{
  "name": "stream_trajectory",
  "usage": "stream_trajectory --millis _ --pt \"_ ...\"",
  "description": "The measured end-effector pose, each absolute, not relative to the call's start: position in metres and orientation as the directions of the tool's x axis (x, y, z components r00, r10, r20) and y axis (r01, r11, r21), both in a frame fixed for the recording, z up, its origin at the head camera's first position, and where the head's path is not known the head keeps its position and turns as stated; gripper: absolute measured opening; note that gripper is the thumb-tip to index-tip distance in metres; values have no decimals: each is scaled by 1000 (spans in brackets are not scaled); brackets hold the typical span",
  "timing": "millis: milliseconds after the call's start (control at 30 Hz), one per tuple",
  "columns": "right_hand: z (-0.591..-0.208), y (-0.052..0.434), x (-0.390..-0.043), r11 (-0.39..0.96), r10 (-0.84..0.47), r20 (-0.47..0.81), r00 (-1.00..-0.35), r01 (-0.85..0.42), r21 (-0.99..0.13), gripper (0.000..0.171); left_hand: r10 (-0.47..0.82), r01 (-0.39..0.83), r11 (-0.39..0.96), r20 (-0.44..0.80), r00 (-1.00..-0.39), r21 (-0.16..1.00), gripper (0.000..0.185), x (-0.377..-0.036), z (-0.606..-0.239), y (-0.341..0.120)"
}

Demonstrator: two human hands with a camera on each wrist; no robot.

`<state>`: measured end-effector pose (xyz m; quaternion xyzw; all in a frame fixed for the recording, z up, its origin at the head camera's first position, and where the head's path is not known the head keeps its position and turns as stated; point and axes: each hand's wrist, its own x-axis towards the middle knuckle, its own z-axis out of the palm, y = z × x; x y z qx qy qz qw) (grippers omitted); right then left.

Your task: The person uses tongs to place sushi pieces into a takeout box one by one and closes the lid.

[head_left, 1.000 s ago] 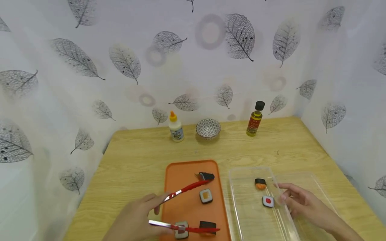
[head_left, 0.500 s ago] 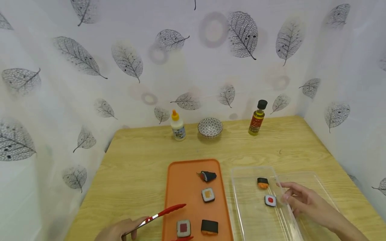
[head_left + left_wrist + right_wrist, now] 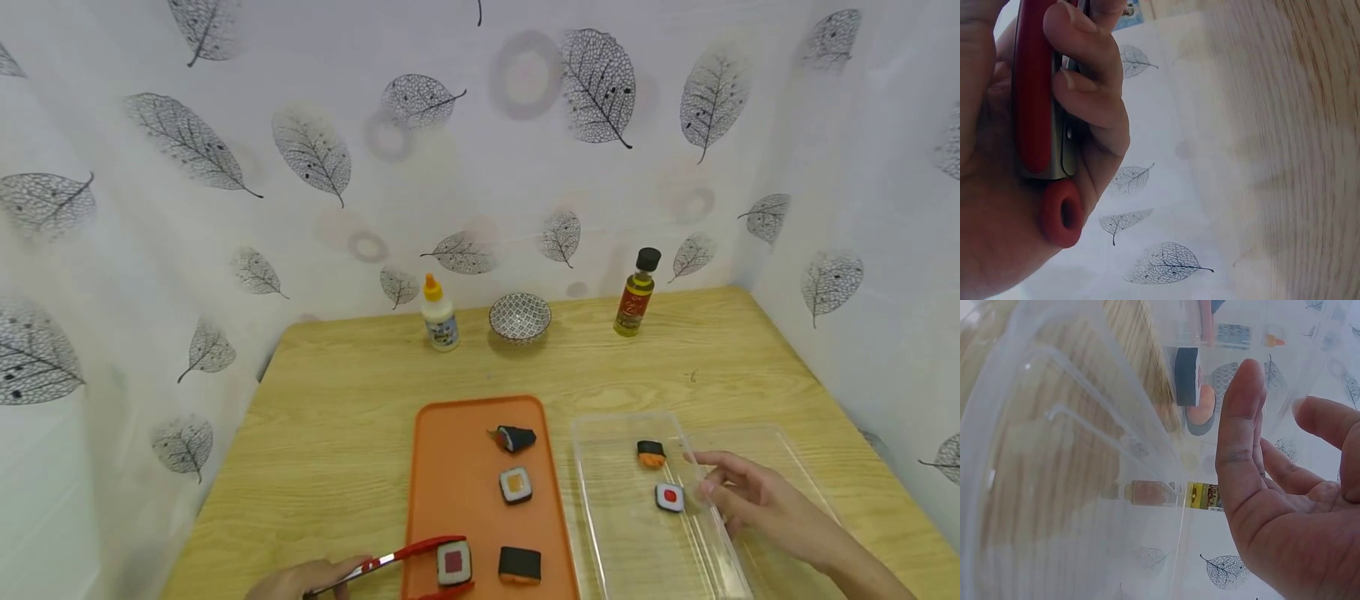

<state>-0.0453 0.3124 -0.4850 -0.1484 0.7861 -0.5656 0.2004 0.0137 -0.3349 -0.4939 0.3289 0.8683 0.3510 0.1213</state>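
Wooden table (image 3: 337, 417); beyond orange tray (image 3: 465, 483), bowl (image 3: 520, 318) between two bottles (image 3: 441, 323) (image 3: 633, 303).

1. We curl the fingers of our left hand (image 3: 303, 578) in a grip.
2. Our right hand (image 3: 753, 507) is loosely bent, thumb apart from fingers.
3. Our right forearm (image 3: 858, 560) slants leftward.

Left hand (image 3: 300, 577) is bare; fingernails (image 3: 1080, 20) plain, short. Right hand (image 3: 742, 497) bare. Right forearm (image 3: 855, 560) also bare, slim at wrist (image 3: 810, 542).
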Motion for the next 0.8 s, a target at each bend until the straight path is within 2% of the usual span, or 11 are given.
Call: stream_trajectory --millis 100,233,333,400,467,567,667,733,800 --pt "-485 312 -45 307 -467 -143 -873 -8 -952 50 670 478 537 -8 -742 695 60 11 -496 -337" --pt "-487 314 -46 275 -497 -109 -861 -37 -961 53 642 407 591 -101 -760 696 60 9 -501 -339" --pt "-487 315 -47 264 -502 -107 -858 -34 -964 54 644 395 592 -117 -756 703 63 7 -503 -337" --pt "-487 315 -47 264 -500 -111 -859 -29 -964 54 645 422 562 -57 -762 712 66 7 -499 -332" --pt "-487 315 -47 265 -496 -115 -861 -24 -964 54 605 453 566 26 -796 689 67 10 -492 -320" --pt "-487 315 -46 268 -494 -115 -862 -25 -963 53 467 447 621 154 -871 644 60 17 -477 -296" --pt "-487 314 -46 269 -490 -118 -864 -21 -963 52 357 343 674 117 -927 654 54 17 -460 -274" --pt "-487 314 -46 273 -485 -123 -866 -16 -962 52 350 308 689 71 -934 656 51 12 -452 -263" --pt "-487 314 -45 274 -484 -121 -866 -20 -961 52 380 338 685 80 -922 645 50 5 -446 -253"
